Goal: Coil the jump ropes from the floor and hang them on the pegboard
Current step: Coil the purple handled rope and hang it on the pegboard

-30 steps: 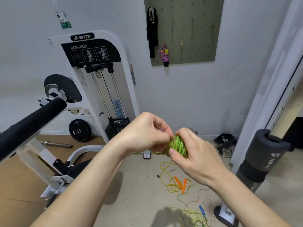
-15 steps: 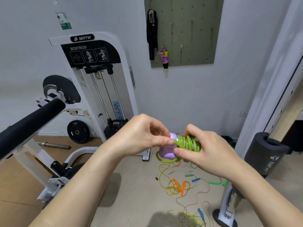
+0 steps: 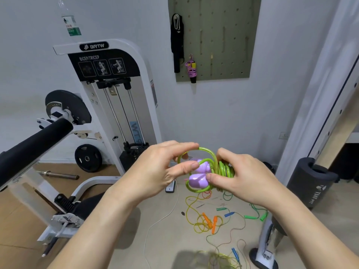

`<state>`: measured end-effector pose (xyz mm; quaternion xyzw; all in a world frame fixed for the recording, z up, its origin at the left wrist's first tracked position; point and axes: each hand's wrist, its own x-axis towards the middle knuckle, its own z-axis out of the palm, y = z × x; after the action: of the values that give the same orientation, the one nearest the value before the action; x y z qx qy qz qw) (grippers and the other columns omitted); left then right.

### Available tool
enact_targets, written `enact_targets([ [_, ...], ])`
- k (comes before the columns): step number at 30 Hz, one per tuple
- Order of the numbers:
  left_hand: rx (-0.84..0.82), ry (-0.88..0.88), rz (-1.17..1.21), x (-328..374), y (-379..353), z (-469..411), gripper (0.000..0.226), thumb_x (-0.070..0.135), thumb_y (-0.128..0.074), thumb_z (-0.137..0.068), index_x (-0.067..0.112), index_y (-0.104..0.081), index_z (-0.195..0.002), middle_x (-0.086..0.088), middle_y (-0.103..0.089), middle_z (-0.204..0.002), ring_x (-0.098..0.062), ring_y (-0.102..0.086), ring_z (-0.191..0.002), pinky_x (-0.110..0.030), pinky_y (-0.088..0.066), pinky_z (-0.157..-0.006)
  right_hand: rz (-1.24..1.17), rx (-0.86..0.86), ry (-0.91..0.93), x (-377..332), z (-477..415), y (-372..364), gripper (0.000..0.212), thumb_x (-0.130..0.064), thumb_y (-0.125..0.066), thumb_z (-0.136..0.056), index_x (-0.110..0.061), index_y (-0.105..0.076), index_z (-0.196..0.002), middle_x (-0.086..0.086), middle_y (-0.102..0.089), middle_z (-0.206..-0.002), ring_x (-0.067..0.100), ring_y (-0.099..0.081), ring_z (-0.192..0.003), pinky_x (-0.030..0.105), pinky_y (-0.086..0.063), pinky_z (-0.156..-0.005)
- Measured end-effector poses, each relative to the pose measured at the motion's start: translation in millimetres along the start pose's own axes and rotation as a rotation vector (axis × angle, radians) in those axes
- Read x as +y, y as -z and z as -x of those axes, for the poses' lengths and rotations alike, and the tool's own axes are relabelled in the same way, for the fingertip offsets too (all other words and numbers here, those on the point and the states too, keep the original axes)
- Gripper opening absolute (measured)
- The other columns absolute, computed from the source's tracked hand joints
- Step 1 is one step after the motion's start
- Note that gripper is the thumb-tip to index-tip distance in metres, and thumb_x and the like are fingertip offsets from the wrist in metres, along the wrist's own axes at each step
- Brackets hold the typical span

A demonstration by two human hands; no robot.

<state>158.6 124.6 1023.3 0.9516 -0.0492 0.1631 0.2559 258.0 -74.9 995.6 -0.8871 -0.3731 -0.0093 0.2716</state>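
My right hand [image 3: 246, 177] has a tight grip round the coiled green rope [image 3: 225, 169] and its purple handles [image 3: 198, 181], held above the floor [image 3: 165, 239]; left hand [image 3: 161, 171] pinches its top loop. Loose ropes [image 3: 208, 222] lie on the floor. Beyond, the machine [image 3: 108, 74] reads BRTW, BICEP/TRICEP, and the pegboard [image 3: 223, 35] holds a pink rope [image 3: 192, 68].

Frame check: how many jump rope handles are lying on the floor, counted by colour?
Orange handles: 2
Green handles: 3
Blue handles: 2
Total: 7
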Motion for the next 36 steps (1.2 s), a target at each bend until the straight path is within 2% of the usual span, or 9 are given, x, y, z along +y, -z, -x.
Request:
enact_targets([
  [3, -0.039, 0.054, -0.136, 7, 5, -2, 0.054, 0.070, -0.055, -0.072, 0.035, -0.055, -0.113, 0.013, -0.062, -0.093, -0.004, -0.055, -0.089, -0.027, -0.046, -0.080, 0.071, 0.005, -0.001, -2, -2, 1, 0.039, -0.062, -0.058, -0.077, -0.028, -0.041, -0.083, -0.004, -0.056, -0.059, 0.007, -0.050, -0.062, 0.027, -0.031, -0.051],
  [6, -0.016, 0.007, -0.324, 7, 3, 0, 0.046, 0.065, -0.063, -0.075, 0.031, -0.051, -0.103, 0.016, -0.054, -0.083, -0.008, -0.053, -0.080, -0.025, -0.043, -0.069, 0.067, 0.012, 0.004, -4, -4, 5, 0.040, -0.064, -0.058, -0.076, -0.027, -0.046, -0.086, -0.005, -0.055, -0.062, 0.008, -0.052, -0.064, 0.027, -0.031, -0.051],
  [9, -0.024, 0.060, -0.188, 4, -2, 5, 0.033, 0.051, -0.066, -0.078, 0.033, -0.059, -0.105, 0.015, -0.058, -0.075, -0.005, -0.055, -0.064, -0.018, -0.040, -0.059, 0.052, -0.002, 0.015, -6, -5, 6, 0.037, -0.062, -0.058, -0.077, -0.029, -0.047, -0.088, -0.007, -0.058, -0.062, 0.006, -0.052, -0.062, 0.028, -0.036, -0.053],
  [13, 0.131, -0.013, -0.056, -2, -4, 12, 0.022, 0.037, -0.057, -0.079, 0.019, -0.069, -0.084, 0.005, -0.062, -0.068, -0.011, -0.059, -0.063, -0.029, -0.050, -0.059, -0.102, -0.055, 0.040, -7, -4, 7, 0.032, -0.061, -0.061, -0.077, -0.032, -0.050, -0.086, -0.008, -0.064, -0.066, 0.008, -0.055, -0.062, 0.032, -0.046, -0.059],
  [16, 0.217, 0.009, 0.137, 0, -4, 16, 0.013, 0.028, -0.060, -0.080, 0.017, -0.068, -0.079, 0.005, -0.064, -0.065, -0.008, -0.059, -0.058, -0.025, -0.050, -0.056, -0.224, -0.100, 0.064, -8, -7, 8, 0.032, -0.061, -0.063, -0.075, -0.032, -0.056, -0.086, -0.003, -0.065, -0.070, 0.012, -0.057, -0.063, 0.040, -0.051, -0.063],
  [23, 0.327, 0.024, 0.391, -8, -12, 23, 0.007, 0.024, -0.064, -0.087, 0.018, -0.068, -0.090, 0.007, -0.058, -0.093, -0.013, -0.061, -0.077, -0.023, -0.049, -0.068, -0.495, -0.163, 0.024, -12, -14, 0, 0.040, -0.062, -0.066, -0.066, -0.027, -0.066, -0.087, 0.008, -0.067, -0.070, 0.033, -0.064, -0.061, 0.049, -0.054, -0.051],
  [29, 0.440, 0.149, 0.589, -9, -25, 29, 0.012, 0.029, -0.066, -0.084, 0.024, -0.073, -0.093, -0.003, -0.072, -0.091, -0.018, -0.068, -0.083, -0.030, -0.054, -0.073, -0.785, -0.249, -0.058, -16, -13, -13, 0.028, -0.041, -0.070, -0.080, -0.014, -0.066, -0.084, 0.026, -0.066, -0.074, 0.030, -0.057, -0.055, 0.028, -0.043, -0.046],
  [32, 0.545, 0.174, 0.619, -7, -32, 27, 0.006, 0.023, -0.074, -0.080, 0.024, -0.075, -0.087, 0.000, -0.073, -0.083, -0.014, -0.068, -0.075, -0.029, -0.055, -0.068, -0.867, -0.285, -0.124, -18, -10, -20, 0.022, -0.028, -0.065, -0.090, -0.006, -0.062, -0.086, 0.023, -0.065, -0.066, 0.027, -0.052, -0.047, 0.019, -0.034, -0.039],
  [36, 0.597, 0.197, 0.766, -1, -35, 24, 0.012, 0.019, -0.076, -0.068, 0.012, -0.071, -0.075, -0.001, -0.070, -0.071, -0.013, -0.064, -0.066, -0.023, -0.051, -0.063, -0.917, -0.267, -0.151, -15, -3, -26, 0.031, -0.030, -0.065, -0.089, 0.000, -0.058, -0.090, 0.030, -0.063, -0.067, 0.026, -0.050, -0.042, 0.013, -0.025, -0.035],
])
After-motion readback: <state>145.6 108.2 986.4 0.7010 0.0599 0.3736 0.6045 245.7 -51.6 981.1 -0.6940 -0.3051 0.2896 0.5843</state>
